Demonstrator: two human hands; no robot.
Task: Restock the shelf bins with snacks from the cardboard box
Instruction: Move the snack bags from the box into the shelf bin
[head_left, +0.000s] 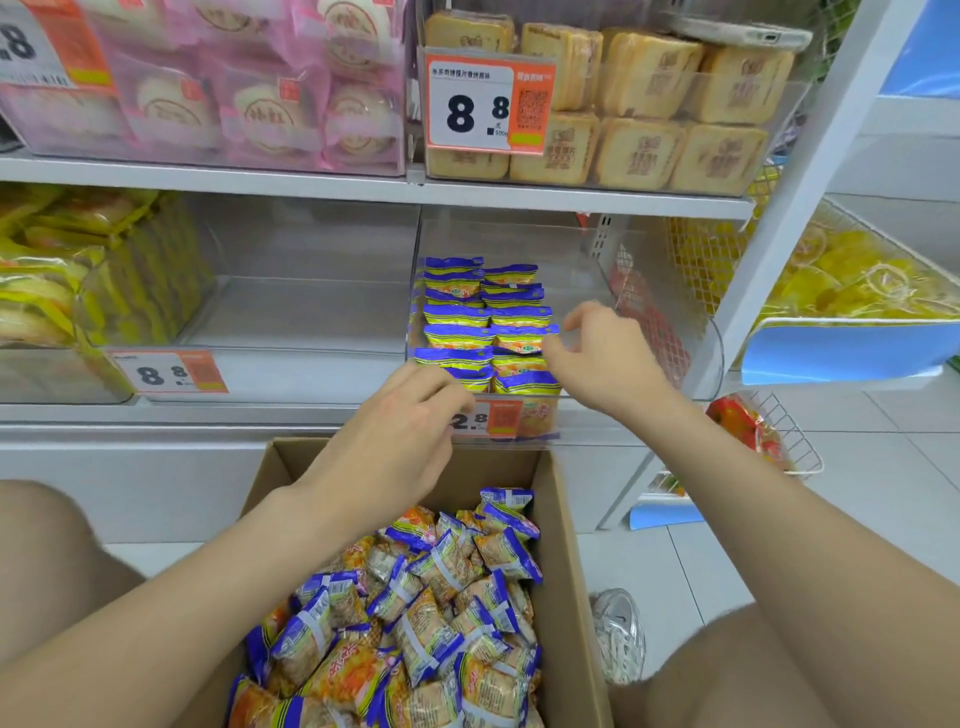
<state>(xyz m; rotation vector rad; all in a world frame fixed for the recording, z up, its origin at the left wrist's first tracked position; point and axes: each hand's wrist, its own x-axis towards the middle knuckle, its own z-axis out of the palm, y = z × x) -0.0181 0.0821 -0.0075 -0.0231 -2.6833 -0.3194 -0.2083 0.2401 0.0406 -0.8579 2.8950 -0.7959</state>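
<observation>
At the bottom centre of the frame, an open cardboard box (566, 519) is seen, filled with loose snack packets (415, 623) in blue, orange and silver wrap. Both forearms are stretched forward over the box towards the middle shelf. The left hand (400, 415) is held palm down at centre frame, its fingers curled onto the front packet of the left column; whether that packet is gripped cannot be told. The right hand (602, 358), just right of centre, is raised a little higher, with the wrist bent and the fingers loosely curled. Its thumb lies against the edge of a packet in the right column, and nothing is pinched. Beyond the hands, two columns of stocked packets (483, 322) are lined up in a clear shelf bin (649, 291), with a price tag (488, 418) fixed to its front. On the upper shelf, wrapped square biscuits (644, 119) are stacked at upper right and pink-wrapped cakes (260, 109) at upper left.
</observation>
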